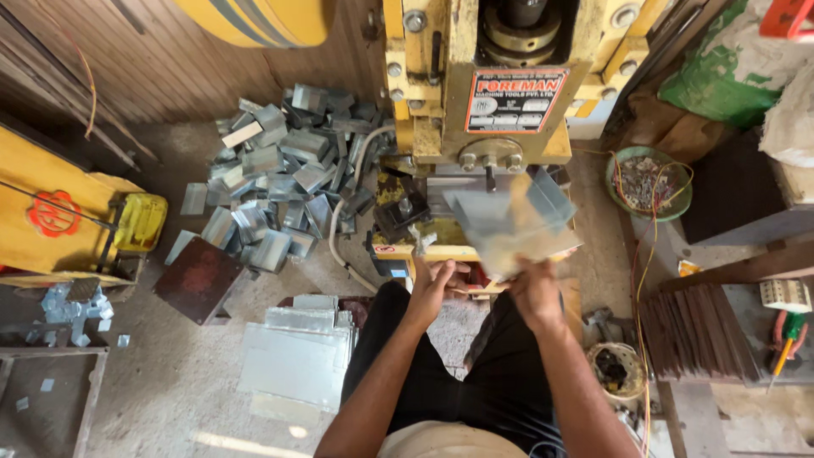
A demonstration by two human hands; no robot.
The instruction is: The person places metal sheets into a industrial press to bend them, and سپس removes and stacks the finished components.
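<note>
My right hand (532, 287) grips the near edge of a bent grey sheet-metal piece (509, 219), blurred, held up in front of the yellow press machine (441, 102). My left hand (434, 284) rests at the front edge of the press bed (424, 251), fingers curled by a small metal part; whether it holds anything I cannot tell. Both forearms reach forward over my dark trousers.
A heap of bent metal pieces (284, 174) lies left of the press. Flat metal sheets (297, 356) are stacked by my left leg. A rusty plate (199, 278), a yellow box (142, 222), a green bowl of scrap (649, 182) and a small tub (615, 369) stand around.
</note>
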